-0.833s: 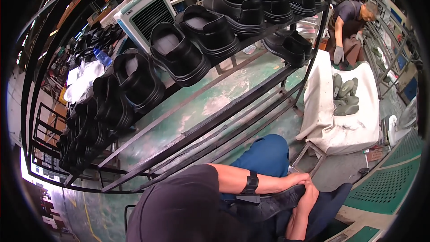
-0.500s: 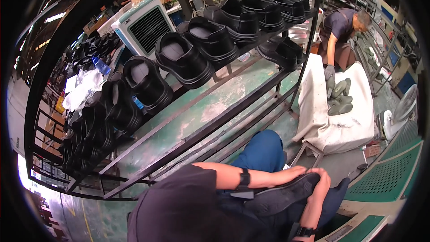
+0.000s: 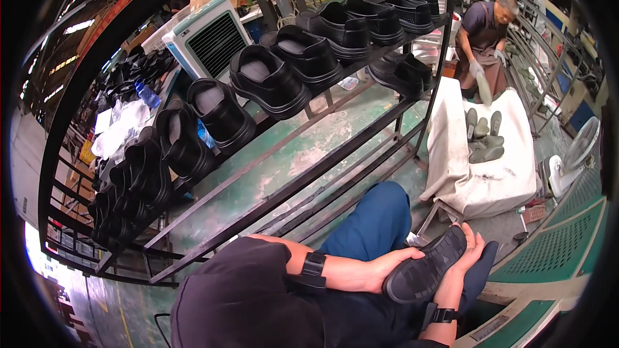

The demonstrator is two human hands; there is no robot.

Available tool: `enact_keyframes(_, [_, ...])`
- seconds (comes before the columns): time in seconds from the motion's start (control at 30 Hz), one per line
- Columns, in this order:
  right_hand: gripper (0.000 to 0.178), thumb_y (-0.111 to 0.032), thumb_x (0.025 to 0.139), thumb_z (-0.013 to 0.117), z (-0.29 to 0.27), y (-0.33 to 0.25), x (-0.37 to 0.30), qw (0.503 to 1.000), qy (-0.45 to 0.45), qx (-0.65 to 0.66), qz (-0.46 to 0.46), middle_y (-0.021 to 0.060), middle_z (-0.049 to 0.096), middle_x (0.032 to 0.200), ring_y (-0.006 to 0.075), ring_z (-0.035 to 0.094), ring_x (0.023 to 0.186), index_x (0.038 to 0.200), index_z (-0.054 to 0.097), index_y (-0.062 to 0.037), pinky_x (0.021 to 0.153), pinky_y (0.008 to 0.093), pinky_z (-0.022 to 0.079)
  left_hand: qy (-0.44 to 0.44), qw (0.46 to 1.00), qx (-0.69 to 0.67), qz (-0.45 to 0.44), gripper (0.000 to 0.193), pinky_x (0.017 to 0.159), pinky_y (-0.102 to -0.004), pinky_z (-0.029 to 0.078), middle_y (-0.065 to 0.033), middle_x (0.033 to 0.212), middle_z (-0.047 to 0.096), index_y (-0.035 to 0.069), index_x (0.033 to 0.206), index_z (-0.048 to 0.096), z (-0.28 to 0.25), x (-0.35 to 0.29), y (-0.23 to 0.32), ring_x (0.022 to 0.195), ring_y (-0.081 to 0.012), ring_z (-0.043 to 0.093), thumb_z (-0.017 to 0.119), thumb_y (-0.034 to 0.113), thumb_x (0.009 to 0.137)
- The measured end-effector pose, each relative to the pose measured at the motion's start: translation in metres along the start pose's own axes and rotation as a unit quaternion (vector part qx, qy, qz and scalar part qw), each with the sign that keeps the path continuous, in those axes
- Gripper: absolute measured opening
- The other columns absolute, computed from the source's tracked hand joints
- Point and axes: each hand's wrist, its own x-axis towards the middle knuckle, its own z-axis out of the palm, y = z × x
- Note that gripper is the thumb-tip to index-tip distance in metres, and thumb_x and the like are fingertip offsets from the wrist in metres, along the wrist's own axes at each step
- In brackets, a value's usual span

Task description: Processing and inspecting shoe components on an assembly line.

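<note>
A black shoe lies tilted across my lap with its patterned sole turned up. My left hand grips one end, thumb along the edge of the sole; its other fingers are hidden beneath the shoe. At the far end, my right hand wraps around the shoe's side, fingertips showing past its edge. Dark bands circle both wrists. My knee in blue trousers rises just beyond the left hand.
A black metal rack with a row of black shoes stands in front and left. Beyond it is an air cooler. At right, a gloved co-worker holds a shoe last over a cloth-covered stand; a white fan is nearby.
My hands have turned the shoe, so its sole now faces up more fully. My left hand has moved back toward the near end. The co-worker has straightened and lifted a shoe last.
</note>
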Motion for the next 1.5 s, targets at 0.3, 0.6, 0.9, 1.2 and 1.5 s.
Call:
enact_keyframes(0.3, [0.060,-0.049,0.106,0.035,-0.014,-0.003,-0.009,0.994,-0.071,-0.071,-0.044,0.0158,0.067,0.118,0.0266,0.065,0.105,0.134,0.057,-0.0001,0.093,0.0406,0.054,-0.097,0.983,0.135,0.083,0.098,0.110,-0.0382,0.043,-0.0129,0.159,0.034,0.017,0.165,0.001,-0.006,-0.040,0.010,0.136,-0.0213,0.049,0.068,0.024,0.094])
enact_keyframes(0.6, [0.054,-0.043,0.106,0.043,-0.068,0.014,-0.019,0.993,0.024,-0.042,0.108,0.0143,0.065,0.127,0.0261,0.066,0.108,0.138,0.054,-0.0012,0.095,0.0409,0.055,-0.255,0.936,0.183,0.158,0.113,0.121,-0.0372,0.027,-0.0127,0.168,0.020,0.014,0.165,0.001,-0.005,-0.062,0.018,0.149,-0.0230,0.033,0.075,0.033,0.082])
enact_keyframes(0.9, [0.069,-0.019,0.093,0.070,-0.021,-0.005,-0.063,0.930,-0.271,-0.039,0.244,0.0125,0.058,0.141,0.0215,0.060,0.124,0.151,0.039,0.0017,0.108,0.0367,0.046,-0.192,0.916,0.171,0.307,0.115,0.101,-0.0582,0.054,-0.0276,0.161,0.025,0.002,0.160,0.015,-0.012,-0.066,0.063,0.127,-0.0485,0.056,0.081,0.040,0.075])
enact_keyframes(1.2, [0.051,-0.030,0.098,0.063,0.100,-0.067,0.059,0.983,-0.121,0.135,-0.006,0.0196,0.063,0.124,0.0340,0.066,0.107,0.136,0.048,0.0009,0.091,0.0447,0.057,-0.121,0.913,0.173,0.348,0.098,0.111,-0.0545,0.046,-0.0263,0.140,0.055,-0.002,0.150,0.038,-0.042,-0.089,0.063,0.129,-0.0477,0.054,0.081,0.036,0.071])
enact_keyframes(1.5, [0.061,-0.040,0.104,0.053,0.049,-0.012,-0.020,0.919,-0.253,-0.156,0.261,0.0222,0.064,0.126,0.0348,0.070,0.105,0.150,0.039,-0.0019,0.083,0.0448,0.061,-0.098,0.827,0.329,0.444,0.121,0.115,-0.0498,0.040,-0.0219,0.153,0.039,0.005,0.160,0.010,-0.036,-0.080,0.089,0.138,-0.0363,0.047,0.086,0.021,0.067])
